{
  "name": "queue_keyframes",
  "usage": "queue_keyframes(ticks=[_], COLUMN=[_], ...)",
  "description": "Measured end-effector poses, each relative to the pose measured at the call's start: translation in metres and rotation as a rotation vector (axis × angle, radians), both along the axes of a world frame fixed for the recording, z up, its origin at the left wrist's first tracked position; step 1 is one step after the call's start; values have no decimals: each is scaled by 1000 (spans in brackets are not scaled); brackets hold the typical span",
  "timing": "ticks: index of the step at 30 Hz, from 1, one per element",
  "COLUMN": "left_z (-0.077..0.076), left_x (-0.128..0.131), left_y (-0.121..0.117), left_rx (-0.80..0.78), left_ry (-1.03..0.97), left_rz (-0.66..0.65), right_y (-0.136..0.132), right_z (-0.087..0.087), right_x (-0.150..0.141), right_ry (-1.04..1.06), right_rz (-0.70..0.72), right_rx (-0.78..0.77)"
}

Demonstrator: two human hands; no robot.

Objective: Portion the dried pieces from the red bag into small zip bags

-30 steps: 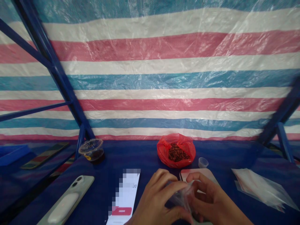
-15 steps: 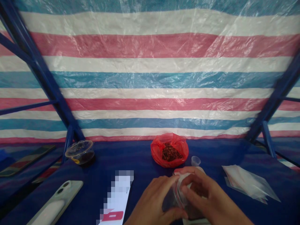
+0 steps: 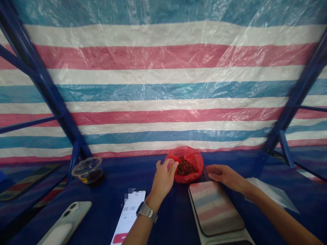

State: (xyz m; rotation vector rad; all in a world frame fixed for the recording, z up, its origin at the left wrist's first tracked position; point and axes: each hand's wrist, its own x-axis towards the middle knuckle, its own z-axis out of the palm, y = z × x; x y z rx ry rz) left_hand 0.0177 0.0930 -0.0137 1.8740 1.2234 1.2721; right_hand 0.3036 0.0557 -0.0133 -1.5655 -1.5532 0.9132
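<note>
A red plastic bag [image 3: 195, 159] stands open at the back of the table with small dark brown, dried-looking pieces [image 3: 186, 166] inside. My left hand [image 3: 165, 175], wearing a metal-band watch [image 3: 148, 211], pinches the bag's left rim. Just right of the bag, my right hand [image 3: 223, 175] has its fingers closed on a small clear plastic cup [image 3: 206, 175], mostly hidden by them. In front of that hand lies a flat scale [image 3: 217, 209] with a dark, reflective top. Partly behind my right forearm are clear zip bags [image 3: 273, 195].
A phone [image 3: 130, 212] showing a timer lies by my left forearm. Farther left are a pale phone [image 3: 67, 221] lying face down and a lidded clear bowl [image 3: 88, 172] of dark liquid. Blue metal bars [image 3: 58, 105] and a striped tarp [image 3: 178, 92] stand behind.
The zip bag that both hands held over the scale is out of them and no longer seen there. My left hand moved to the red bag, my right to the small cup; the scale is uncovered.
</note>
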Motion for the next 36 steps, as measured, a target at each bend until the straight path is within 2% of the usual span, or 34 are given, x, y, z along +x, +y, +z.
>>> queue_keyframes(ticks=[3,5,6,8,10,12,16,18,19,22,24,25,27,29,32,36], left_z=[-5,-3,0,7,13,18,18,16,14,9,6,5,1,-2,-5,-2], left_x=[-1,-2,-3,-4,-6,-8,-16,-19,-20,-21,-22,-22,-23,-23,-20,-12], left_y=[4,5,5,4,2,0,0,2,3,4,4,4,4,3,-2,-11], left_rx=[-111,-159,-174,-194,-207,-215,-207,-187,-175,-150,-142,-140,-144,-157,-182,-222], left_ry=[-46,-97,-124,-174,-211,-239,-263,-256,-247,-207,-182,-172,-158,-154,-173,-253], left_rz=[-57,-49,-39,-22,-9,6,27,27,22,-5,-9,0,35,78,107,102], right_y=[-16,-35,-45,-62,-71,-70,-60,-57,-54,-32,-6,8,33,48,51,50], right_z=[14,26,31,36,33,28,27,35,41,52,52,50,45,41,40,43], right_x=[-5,-11,-15,-24,-29,-27,-9,-12,-19,-60,-89,-99,-106,-97,-75,-69], right_ry=[27,132,203,353,463,525,468,421,412,367,159,-53,-211,-363,-561,-708], right_rz=[-94,-69,-1,203,286,193,-239,-283,-232,105,279,293,275,226,200,257], right_rx=[89,116,73,-116,-239,-238,52,162,184,196,211,240,227,226,233,221])
